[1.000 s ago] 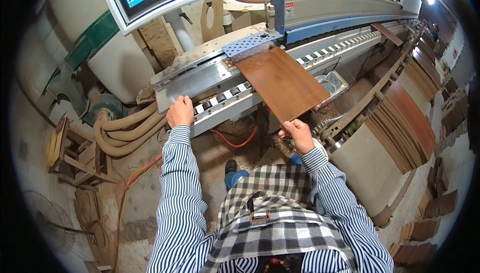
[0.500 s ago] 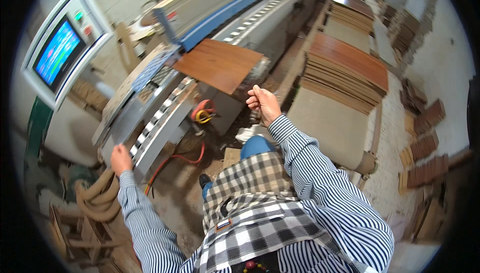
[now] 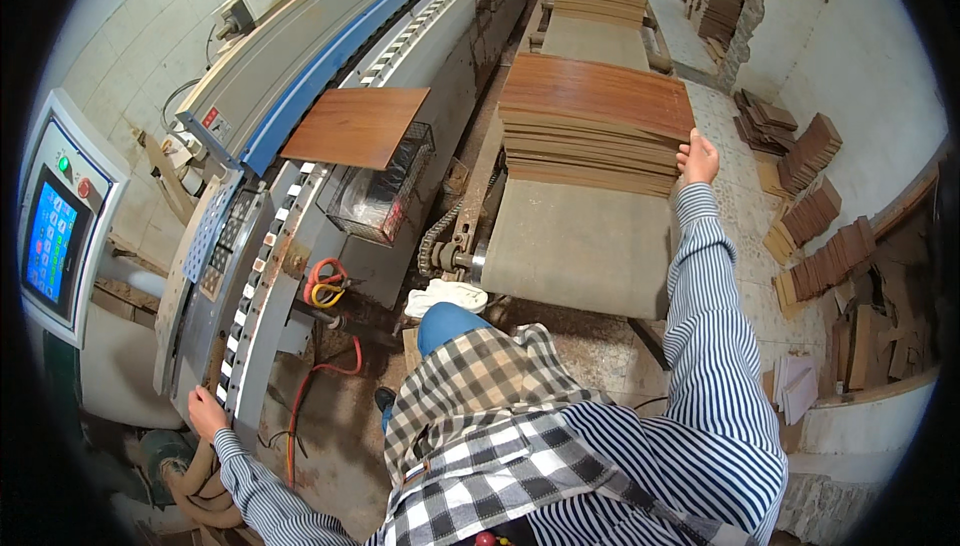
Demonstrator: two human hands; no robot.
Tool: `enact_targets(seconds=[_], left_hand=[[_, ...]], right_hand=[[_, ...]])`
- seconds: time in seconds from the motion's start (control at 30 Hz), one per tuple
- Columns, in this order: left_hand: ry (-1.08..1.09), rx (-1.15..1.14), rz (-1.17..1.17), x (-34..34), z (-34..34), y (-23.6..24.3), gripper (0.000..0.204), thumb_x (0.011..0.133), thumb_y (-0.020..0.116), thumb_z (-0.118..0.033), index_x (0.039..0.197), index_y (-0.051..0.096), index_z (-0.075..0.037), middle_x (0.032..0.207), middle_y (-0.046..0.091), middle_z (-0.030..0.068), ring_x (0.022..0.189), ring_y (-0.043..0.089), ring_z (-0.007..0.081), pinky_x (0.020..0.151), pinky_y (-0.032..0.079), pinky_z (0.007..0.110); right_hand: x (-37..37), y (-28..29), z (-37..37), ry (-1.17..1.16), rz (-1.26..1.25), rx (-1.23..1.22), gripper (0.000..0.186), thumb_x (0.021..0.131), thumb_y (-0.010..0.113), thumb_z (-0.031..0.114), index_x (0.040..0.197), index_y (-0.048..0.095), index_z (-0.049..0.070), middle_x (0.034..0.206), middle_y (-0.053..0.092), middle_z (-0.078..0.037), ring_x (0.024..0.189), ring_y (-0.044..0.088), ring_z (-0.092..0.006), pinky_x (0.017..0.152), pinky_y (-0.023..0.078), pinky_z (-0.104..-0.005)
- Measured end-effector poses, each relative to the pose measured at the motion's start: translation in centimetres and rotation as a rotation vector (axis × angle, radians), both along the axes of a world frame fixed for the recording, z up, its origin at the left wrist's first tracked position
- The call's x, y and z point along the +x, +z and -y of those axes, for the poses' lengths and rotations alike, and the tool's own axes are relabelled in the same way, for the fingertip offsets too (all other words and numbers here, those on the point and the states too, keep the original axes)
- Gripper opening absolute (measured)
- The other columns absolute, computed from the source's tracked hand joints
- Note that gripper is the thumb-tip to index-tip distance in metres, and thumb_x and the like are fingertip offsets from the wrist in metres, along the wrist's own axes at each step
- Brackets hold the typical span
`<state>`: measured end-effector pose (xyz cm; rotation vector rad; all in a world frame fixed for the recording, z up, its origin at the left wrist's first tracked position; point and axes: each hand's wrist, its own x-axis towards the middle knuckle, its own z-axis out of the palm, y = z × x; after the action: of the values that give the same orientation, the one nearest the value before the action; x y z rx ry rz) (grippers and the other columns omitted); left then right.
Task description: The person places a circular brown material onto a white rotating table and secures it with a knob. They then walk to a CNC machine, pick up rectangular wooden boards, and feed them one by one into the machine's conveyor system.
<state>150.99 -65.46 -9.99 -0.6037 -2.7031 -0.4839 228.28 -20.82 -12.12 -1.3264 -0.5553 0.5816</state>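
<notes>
The left hand [image 3: 207, 413] is by the roller track [image 3: 238, 317], perhaps for balance; its grip I cannot tell. Farther, a belt [image 3: 580, 236] bears a stack of boards [image 3: 597, 131], the right hand [image 3: 699, 158] curled at its edge, clamping unclear. Beyond, rollers seemingly support a brown board [image 3: 360, 126].

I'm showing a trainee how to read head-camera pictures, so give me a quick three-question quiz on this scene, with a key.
1. Which of the person's hands is at the right edge of the stack of boards? (a) left (b) right (c) both
2. True or false: the control panel stands on the left side of the picture.
3. Fill in: its two round buttons are green and ____.

Key:
1. b: the right hand; the left hand is by the near end of the machine.
2. True.
3. Red.
</notes>
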Motion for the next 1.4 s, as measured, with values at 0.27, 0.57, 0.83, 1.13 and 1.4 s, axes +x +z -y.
enact_targets(seconds=[0.27, 0.57, 0.83, 1.13, 1.4], left_hand=[[-0.054, 0.034, -0.058, -0.9, -0.1, -1.0, 0.039, 0.088, 0.039, -0.034, 0.081, 0.054, 0.002, 0.082, 0.056, 0.0247, 0.077, 0.052, 0.0435, 0.066, 0.038, 0.050], [0.024, 0.035, -0.032, 1.1, 0.5, 0.5, 0.037, 0.087, 0.041, -0.035, 0.080, 0.056, -0.002, 0.083, 0.059, 0.0223, 0.078, 0.055, 0.0418, 0.067, 0.041, 0.050], [0.078, 0.044, 0.043, 1.8, -0.9, 0.6, 0.038, 0.086, 0.039, -0.036, 0.083, 0.059, -0.004, 0.085, 0.061, 0.0213, 0.081, 0.059, 0.0394, 0.070, 0.045, 0.050], [0.097, 0.075, 0.035, 2.6, -0.2, 1.6, 0.035, 0.086, 0.042, -0.036, 0.082, 0.060, -0.006, 0.081, 0.063, 0.0209, 0.077, 0.060, 0.0383, 0.069, 0.046, 0.048], [0.085, 0.090, 0.059, 3.0, -0.2, 2.0, 0.035, 0.087, 0.042, -0.035, 0.082, 0.060, -0.005, 0.081, 0.063, 0.0214, 0.077, 0.060, 0.0389, 0.070, 0.046, 0.048]], right_hand=[[2.8, -3.3, -1.1, 0.104, -0.251, 0.186, 0.045, 0.077, 0.061, 0.003, 0.116, 0.041, -0.005, 0.065, 0.050, -0.004, 0.047, 0.045, -0.0104, 0.040, 0.034, -0.0247], [-4.8, 0.2, 11.8, 0.664, -0.433, -0.114, 0.030, 0.080, 0.063, 0.025, 0.102, 0.053, 0.006, 0.076, 0.060, -0.007, 0.064, 0.060, -0.0174, 0.055, 0.053, -0.0330], [-10.5, -2.6, 18.1, 0.924, -0.452, -0.008, 0.050, 0.075, 0.061, 0.010, 0.120, 0.041, 0.001, 0.103, 0.056, -0.014, 0.084, 0.060, -0.0252, 0.068, 0.054, -0.0364], [-28.5, -1.2, 22.4, 1.384, -0.684, -0.184, 0.046, 0.074, 0.058, 0.004, 0.117, 0.042, -0.002, 0.102, 0.057, -0.013, 0.083, 0.061, -0.0260, 0.069, 0.054, -0.0381], [-42.9, 0.3, 28.0, 1.766, -0.642, -0.250, 0.034, 0.082, 0.060, 0.012, 0.111, 0.049, -0.003, 0.098, 0.060, -0.012, 0.086, 0.061, -0.0220, 0.076, 0.051, -0.0319]])
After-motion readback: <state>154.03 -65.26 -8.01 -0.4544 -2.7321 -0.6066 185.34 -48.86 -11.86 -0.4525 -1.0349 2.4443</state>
